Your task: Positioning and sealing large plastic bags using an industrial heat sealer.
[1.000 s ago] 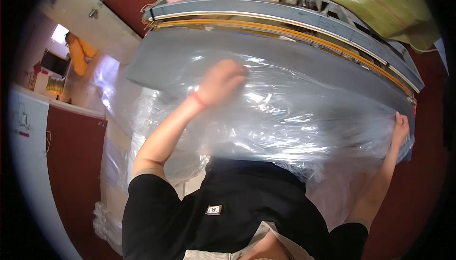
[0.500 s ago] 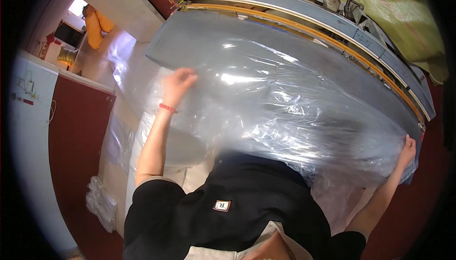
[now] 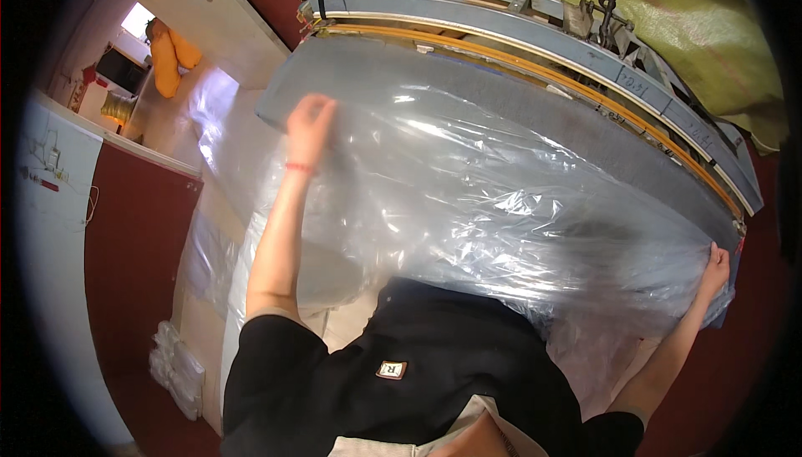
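A wide clear plastic sheet [image 3: 451,173] lies wrinkled and shiny over a grey work surface [image 3: 368,56]. My left hand [image 3: 309,129], with a red band at the wrist, is raised over the sheet's left part. Its fingers are pinched together on the film, and a fold runs up to them. At the right end, my right hand [image 3: 715,273] grips the sheet's edge between thumb and fingers. The film is stretched between both hands, and its near side hangs down in front of me.
Along the far side runs a long grey metal beam [image 3: 501,18] with an orange strip [image 3: 518,60] and a metal clamp [image 3: 607,22]. Yellow-green woven sheeting [image 3: 677,31] hangs behind. More plastic lies at left near an open door [image 3: 200,22]. Bundled plastic [image 3: 177,369] sits lower left.
My left hand has moved away from me toward the beam, and the film beneath it is drawn out more. My right hand stays at the right end.
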A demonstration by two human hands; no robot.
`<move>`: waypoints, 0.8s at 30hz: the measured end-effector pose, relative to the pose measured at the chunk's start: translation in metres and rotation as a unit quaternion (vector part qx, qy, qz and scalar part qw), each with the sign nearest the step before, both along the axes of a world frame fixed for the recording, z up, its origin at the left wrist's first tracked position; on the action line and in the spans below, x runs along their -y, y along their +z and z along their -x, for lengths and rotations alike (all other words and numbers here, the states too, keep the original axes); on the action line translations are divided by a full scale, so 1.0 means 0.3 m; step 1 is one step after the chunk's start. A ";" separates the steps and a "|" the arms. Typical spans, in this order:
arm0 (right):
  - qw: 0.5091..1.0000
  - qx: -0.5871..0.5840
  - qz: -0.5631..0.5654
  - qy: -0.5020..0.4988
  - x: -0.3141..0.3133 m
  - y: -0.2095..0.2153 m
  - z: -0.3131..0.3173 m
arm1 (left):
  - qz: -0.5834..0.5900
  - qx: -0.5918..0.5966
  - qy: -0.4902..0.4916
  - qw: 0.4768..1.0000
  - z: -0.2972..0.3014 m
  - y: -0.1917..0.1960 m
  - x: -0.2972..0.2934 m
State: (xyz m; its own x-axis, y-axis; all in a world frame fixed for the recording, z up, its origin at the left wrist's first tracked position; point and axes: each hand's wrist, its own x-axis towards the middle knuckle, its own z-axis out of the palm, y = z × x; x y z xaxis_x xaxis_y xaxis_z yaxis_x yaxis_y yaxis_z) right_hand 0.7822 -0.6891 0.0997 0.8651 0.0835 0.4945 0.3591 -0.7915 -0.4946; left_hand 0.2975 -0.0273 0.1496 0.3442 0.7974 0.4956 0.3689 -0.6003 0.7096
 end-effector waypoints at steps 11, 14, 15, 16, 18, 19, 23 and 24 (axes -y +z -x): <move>1.000 -0.013 -0.026 -0.007 -0.014 0.025 0.013 | -0.163 -0.334 -0.001 0.928 -0.307 -0.020 -0.181; 0.999 -0.003 -0.053 0.008 -0.003 0.001 -0.005 | -0.164 -0.283 -0.031 0.945 -0.296 -0.024 -0.199; 0.998 0.003 -0.063 0.008 0.006 0.002 -0.003 | -0.152 -0.301 -0.035 0.941 -0.302 -0.021 -0.202; 0.998 0.005 -0.063 0.002 0.011 0.003 -0.006 | -0.140 -0.320 -0.039 0.936 -0.309 -0.018 -0.206; 0.998 0.011 -0.057 0.011 0.022 0.012 -0.025 | -0.081 -0.267 -0.047 0.959 -0.304 -0.056 -0.275; 0.994 -0.034 -0.104 0.017 0.031 0.005 -0.051 | -0.019 -0.216 -0.053 0.975 -0.315 -0.070 -0.308; 0.925 -0.110 -0.361 0.033 0.057 -0.036 -0.196 | 0.283 0.085 0.002 0.955 -0.400 0.017 -0.318; 0.925 -0.108 -0.365 -0.003 -0.164 0.002 -0.180 | -0.037 -0.066 0.041 0.996 -0.246 -0.057 -0.494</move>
State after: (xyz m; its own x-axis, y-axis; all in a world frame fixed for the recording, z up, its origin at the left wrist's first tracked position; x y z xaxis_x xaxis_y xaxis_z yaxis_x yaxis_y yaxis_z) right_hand 0.8363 -0.6398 0.1004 0.9497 -0.2088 0.2334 0.1869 -0.2201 -0.9574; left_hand 0.3712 0.1207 0.1323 0.3455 0.7884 0.5089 0.5052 -0.6133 0.6072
